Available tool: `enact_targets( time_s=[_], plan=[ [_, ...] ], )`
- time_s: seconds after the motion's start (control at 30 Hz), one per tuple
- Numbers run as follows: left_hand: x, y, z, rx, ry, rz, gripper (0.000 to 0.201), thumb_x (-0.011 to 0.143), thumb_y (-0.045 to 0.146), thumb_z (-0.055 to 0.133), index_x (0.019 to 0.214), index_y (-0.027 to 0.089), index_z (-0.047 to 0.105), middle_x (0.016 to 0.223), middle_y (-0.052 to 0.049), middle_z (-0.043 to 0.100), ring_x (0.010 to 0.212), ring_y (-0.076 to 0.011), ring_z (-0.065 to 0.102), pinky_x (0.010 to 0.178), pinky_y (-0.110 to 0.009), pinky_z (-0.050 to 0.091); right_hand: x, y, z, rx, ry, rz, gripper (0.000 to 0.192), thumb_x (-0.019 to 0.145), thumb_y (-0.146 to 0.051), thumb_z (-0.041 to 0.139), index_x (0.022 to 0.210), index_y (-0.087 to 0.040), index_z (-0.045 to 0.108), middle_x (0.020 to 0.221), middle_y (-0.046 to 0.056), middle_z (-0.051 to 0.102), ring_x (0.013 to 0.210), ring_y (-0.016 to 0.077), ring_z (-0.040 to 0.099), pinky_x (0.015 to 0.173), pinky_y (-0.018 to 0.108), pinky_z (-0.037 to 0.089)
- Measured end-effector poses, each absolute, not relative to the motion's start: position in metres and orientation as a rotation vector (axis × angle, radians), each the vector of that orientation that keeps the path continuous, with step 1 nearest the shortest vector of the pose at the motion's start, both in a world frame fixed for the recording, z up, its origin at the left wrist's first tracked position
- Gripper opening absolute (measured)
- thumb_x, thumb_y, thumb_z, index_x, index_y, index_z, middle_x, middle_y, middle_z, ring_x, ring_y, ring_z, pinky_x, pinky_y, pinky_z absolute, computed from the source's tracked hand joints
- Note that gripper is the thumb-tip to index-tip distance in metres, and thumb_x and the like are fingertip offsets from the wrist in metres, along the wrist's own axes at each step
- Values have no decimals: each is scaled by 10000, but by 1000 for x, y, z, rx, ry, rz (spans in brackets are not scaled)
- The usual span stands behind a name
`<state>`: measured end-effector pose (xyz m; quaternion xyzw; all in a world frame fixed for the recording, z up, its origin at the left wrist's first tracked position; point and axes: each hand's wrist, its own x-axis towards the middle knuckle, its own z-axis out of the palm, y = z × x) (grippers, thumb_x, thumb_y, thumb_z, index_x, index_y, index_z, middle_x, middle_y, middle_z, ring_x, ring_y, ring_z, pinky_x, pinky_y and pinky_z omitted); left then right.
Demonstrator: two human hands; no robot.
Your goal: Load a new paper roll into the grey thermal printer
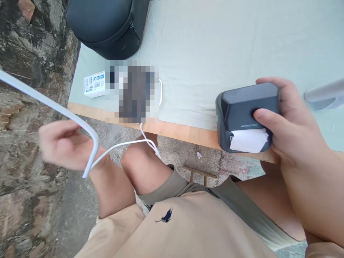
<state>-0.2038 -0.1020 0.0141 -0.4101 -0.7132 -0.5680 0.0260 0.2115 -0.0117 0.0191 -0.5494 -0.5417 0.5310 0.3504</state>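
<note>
My right hand (290, 132) grips a small dark grey printer (242, 107) at the table's front edge; white paper (248, 140) sticks out of its slot. My left hand (63, 145) is blurred, off the table to the left, with fingers curled near a white cable (120, 145). That cable runs from the table edge down past my knee to the left hand. A thicker white cable (48, 104) crosses the view close to the camera, in front of the left hand.
A pale green cloth (215, 46) covers the wooden table. A dark round bag (107, 25) stands at the back left, a white labelled box (94, 84) beside a pixelated patch. A grey object (325, 95) lies at the right edge. Stone wall on the left.
</note>
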Motion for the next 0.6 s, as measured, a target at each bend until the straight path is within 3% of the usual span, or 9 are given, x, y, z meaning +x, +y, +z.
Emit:
enact_targets(
  time_s=[0.07, 0.13, 0.33, 0.6],
  plan=[
    [-208, -85, -8, -1359, -2029, -1777, 421, 712, 619, 434, 844, 263, 616, 1008, -112, 553, 1134, -387, 598, 953, -601, 471, 212, -11, 18, -1395, -1397, 1347, 782, 719, -743, 897, 1369, -383, 654, 1127, 50, 619, 840, 127, 626, 557, 228, 565],
    [-218, -76, -26, -1518, -2104, -1678, 427, 729, 608, 482, 897, 250, 644, 1013, -109, 605, 1058, -362, 636, 949, -572, 490, 211, -11, 17, -1381, -1403, 1347, 806, 702, -771, 898, 1366, -383, 656, 1094, 51, 623, 819, 126, 617, 548, 229, 545],
    [-234, -89, -46, -1740, -2208, -1467, 302, 715, 416, 537, 917, 239, 674, 1069, -118, 655, 1103, -333, 644, 1055, -551, 510, 208, -12, 21, -1387, -1399, 1394, 817, 694, -790, 898, 1381, -413, 668, 1062, 51, 630, 800, 124, 610, 545, 233, 525],
    [-229, -93, -52, -1779, -2217, -1450, 345, 710, 393, 500, 919, 234, 723, 1090, -138, 697, 1120, -352, 668, 1022, -579, 535, 209, -12, 22, -1405, -1391, 1340, 816, 653, -793, 922, 1340, -412, 701, 1072, 56, 623, 796, 116, 594, 523, 215, 497]
  ],
)
